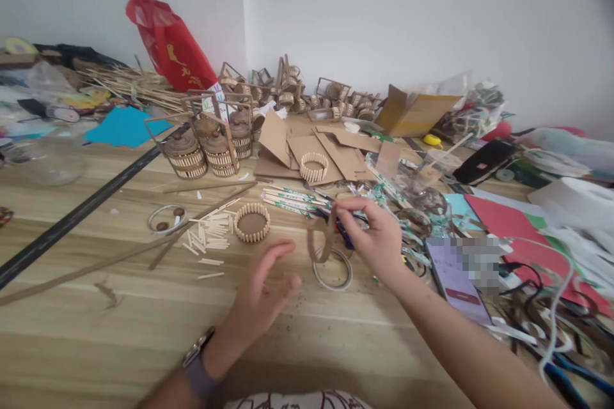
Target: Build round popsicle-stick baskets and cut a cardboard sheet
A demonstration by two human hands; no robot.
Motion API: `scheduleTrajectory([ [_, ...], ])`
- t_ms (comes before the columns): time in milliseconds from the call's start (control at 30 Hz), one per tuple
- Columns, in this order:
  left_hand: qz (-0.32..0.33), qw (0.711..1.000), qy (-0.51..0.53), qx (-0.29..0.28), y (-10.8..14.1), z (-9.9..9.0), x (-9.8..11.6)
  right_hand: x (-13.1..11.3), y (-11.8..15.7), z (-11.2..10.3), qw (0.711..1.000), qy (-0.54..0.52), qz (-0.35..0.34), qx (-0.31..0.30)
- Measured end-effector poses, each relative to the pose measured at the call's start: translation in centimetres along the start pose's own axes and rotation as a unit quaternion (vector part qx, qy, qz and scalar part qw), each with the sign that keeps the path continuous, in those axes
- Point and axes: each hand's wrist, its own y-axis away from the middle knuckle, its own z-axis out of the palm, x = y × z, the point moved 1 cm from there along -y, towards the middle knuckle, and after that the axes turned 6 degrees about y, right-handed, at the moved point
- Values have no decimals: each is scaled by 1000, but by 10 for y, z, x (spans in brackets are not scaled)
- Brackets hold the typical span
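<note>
My right hand (371, 236) pinches one end of a brown cardboard strip (327, 246), which hangs in a curl above the table. Below the strip lies a roll of tape (346, 282), its ring flat on the wood. My left hand (266, 287) is open, fingers spread and pointing right, with nothing in it. Just beyond it stands a small round basket (252, 223) with a cardboard base and a wall of short sticks. Cut short sticks (211, 230) are scattered left of this basket. A second stick ring (314, 168) sits on cardboard farther back.
Lidded stick baskets with handles (223, 156) stand at the back left, near a red bag (170, 45). Cardboard sheets (297, 140) lie behind the work. On the right are a phone (455, 281), a cable and strip scraps. A long brown strip (96, 262) crosses the left side.
</note>
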Motion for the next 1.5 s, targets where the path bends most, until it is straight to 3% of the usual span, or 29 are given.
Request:
scheduleTrajectory([
  [100,30,1000,6,-5,-1,2,6,-20,16,10,998,4,-45,-33],
  [167,4,1000,9,-1,-2,3,8,-20,21,17,997,14,-21,-78],
  [300,-88,992,80,31,-4,2,2,7,10,31,963,68,47,-256],
  [367,-116,986,112,50,-6,1,-1,26,-6,38,951,95,40,-293],
  [500,-139,976,156,60,-10,3,-3,59,-50,55,945,202,35,-254],
  [633,-156,966,202,30,-10,6,-5,79,-82,80,926,287,7,-246],
  [800,-169,964,206,29,-11,5,-11,88,-94,103,898,348,-23,-269],
  [933,-133,966,215,58,-13,1,-9,75,-90,94,891,357,-63,-272],
  [1100,-91,960,227,136,-15,-9,2,28,-62,61,892,324,-140,-283],
  [1267,-61,935,274,215,-19,-21,9,-21,8,32,895,264,-235,-272],
  [1400,-65,931,281,226,-22,-24,12,-48,78,24,898,232,-258,-270],
  [1500,-88,940,257,204,-22,-22,13,-59,111,22,909,212,-256,-253],
])
